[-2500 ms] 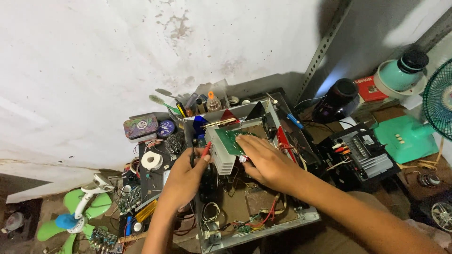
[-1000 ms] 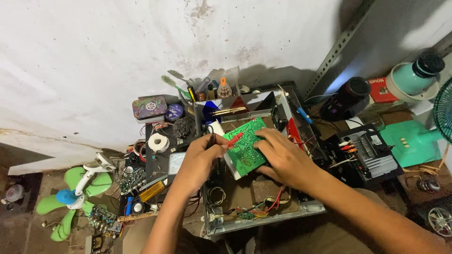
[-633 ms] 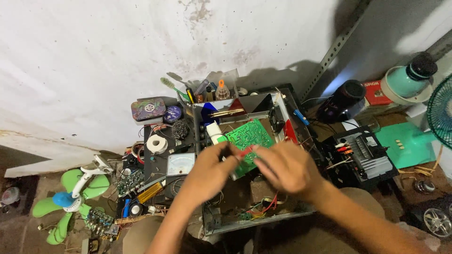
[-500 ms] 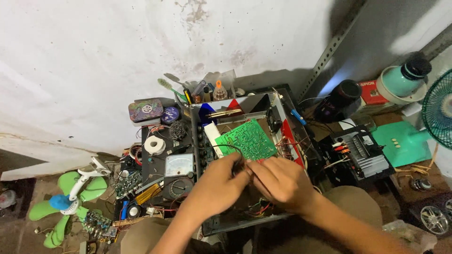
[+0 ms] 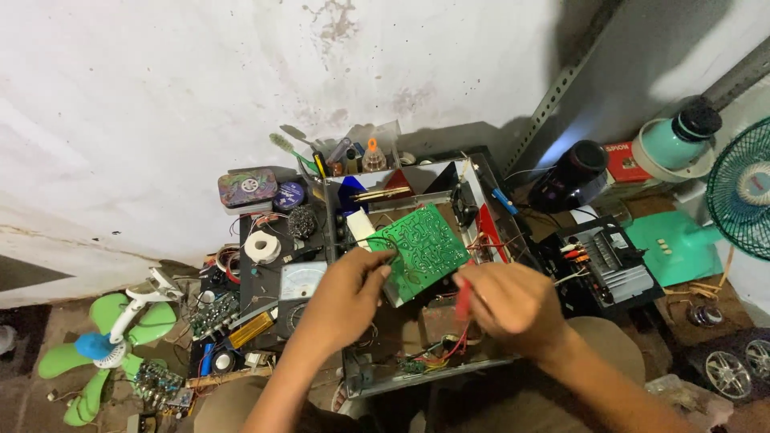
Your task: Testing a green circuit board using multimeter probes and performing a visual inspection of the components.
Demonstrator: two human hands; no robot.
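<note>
A green circuit board [image 5: 419,244] lies tilted over an open metal chassis [image 5: 377,383] full of wires. My left hand [image 5: 349,295] pinches the board's near left corner, where a black wire loops. My right hand [image 5: 507,303] hovers just right of the board, off it, with its fingers closed on a thin red probe-like tool [image 5: 464,298]. The tool is blurred and points down toward the red wires inside the chassis.
An analog meter [image 5: 301,281], a white roll [image 5: 261,247] and a round tin [image 5: 247,188] sit left of the chassis. Green fan blades [image 5: 84,357] lie at far left. A black amplifier unit [image 5: 609,269], a dark jar [image 5: 573,172] and a teal fan [image 5: 742,196] stand at right.
Both hands gripped the green board and turned it up a second ago. The right hand has let go, pulled back to the right and now holds a red tool; the left stays on the board.
</note>
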